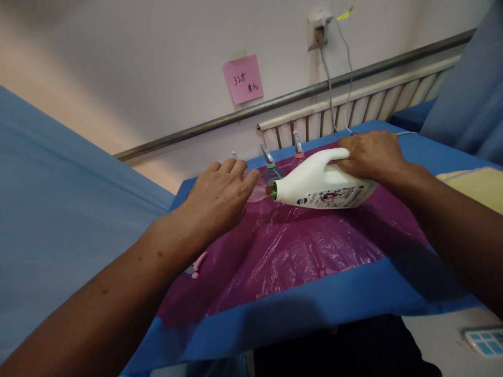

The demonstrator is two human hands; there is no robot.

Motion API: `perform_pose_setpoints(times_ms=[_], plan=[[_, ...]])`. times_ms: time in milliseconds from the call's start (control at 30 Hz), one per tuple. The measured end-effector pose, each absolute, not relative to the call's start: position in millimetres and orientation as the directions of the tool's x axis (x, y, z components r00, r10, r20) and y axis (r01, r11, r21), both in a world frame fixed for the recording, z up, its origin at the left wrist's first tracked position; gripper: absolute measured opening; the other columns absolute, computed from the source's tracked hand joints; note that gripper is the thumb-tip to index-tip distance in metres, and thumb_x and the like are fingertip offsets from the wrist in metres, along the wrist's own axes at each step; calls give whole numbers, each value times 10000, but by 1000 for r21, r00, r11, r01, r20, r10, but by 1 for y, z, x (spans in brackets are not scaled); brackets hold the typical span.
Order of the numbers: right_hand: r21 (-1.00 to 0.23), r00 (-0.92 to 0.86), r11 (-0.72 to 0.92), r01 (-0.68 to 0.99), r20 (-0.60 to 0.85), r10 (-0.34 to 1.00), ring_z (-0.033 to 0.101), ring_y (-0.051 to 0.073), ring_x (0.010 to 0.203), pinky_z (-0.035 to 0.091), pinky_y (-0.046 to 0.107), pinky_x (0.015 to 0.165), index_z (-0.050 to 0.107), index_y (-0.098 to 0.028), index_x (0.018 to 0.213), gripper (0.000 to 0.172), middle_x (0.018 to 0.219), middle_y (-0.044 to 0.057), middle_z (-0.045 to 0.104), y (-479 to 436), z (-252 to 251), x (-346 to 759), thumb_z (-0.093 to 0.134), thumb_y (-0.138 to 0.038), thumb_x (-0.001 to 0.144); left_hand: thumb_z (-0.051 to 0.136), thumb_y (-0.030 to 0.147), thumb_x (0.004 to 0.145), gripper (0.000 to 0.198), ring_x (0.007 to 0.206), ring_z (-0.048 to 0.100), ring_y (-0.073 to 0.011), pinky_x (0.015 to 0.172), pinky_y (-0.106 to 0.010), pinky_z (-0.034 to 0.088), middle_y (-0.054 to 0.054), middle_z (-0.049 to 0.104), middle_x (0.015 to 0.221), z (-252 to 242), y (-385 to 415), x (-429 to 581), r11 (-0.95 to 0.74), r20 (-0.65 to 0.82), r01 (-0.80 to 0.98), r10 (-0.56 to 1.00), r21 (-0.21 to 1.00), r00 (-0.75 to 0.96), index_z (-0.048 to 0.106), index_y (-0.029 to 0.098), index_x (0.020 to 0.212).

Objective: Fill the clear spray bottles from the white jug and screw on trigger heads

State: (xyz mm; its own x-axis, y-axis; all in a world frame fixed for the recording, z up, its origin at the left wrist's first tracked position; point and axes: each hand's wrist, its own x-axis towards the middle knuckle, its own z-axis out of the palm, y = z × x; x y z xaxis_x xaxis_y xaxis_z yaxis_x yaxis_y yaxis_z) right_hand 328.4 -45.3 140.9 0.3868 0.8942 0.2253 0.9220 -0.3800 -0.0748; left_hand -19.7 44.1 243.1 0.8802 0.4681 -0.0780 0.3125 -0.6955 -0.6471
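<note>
My right hand grips the handle of a white detergent jug. The jug is tipped on its side with its green spout pointing left. My left hand curls round a small clear container right at the spout; most of it is hidden by my fingers. Both rest over a magenta plastic sheet spread on a blue-covered table.
Three small bottles with pump tops stand behind the spout near the wall. A pink clip lies at the sheet's left edge. A yellow cloth sits at the right. A radiator, a wall socket with cable and a pink note are behind.
</note>
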Motion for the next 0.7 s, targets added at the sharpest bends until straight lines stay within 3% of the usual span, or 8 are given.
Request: perform_pose_setpoints(times_ms=[133,333,700], plan=[[-15,427,-435,901,221,877,677,300,912,252,399,762,859,-212,1272,568,1143,203,845,-47,144,324,546,-639,1067,623,99,1011,553,1340,670,-391,1016,-490,530,-199,720,1458,243,46,-20,-704,-64,287,427,-650,902,654,169,1559],[-17,435,-443,896,224,872,681,294,909,248,397,755,855,-210,1270,606,1157,195,850,-47,142,325,526,-674,1061,611,33,990,530,1340,676,-385,1039,-496,517,-179,742,1408,244,49,-19,-728,-20,267,360,-631,933,702,199,1485],[-33,444,-449,893,229,866,653,271,891,224,392,751,847,-226,1242,580,1165,174,857,-48,144,324,552,-688,1055,582,34,1085,416,1295,668,-336,1029,-463,513,-131,747,1340,252,42,-5,-716,-17,167,243,-677,970,746,250,1400]])
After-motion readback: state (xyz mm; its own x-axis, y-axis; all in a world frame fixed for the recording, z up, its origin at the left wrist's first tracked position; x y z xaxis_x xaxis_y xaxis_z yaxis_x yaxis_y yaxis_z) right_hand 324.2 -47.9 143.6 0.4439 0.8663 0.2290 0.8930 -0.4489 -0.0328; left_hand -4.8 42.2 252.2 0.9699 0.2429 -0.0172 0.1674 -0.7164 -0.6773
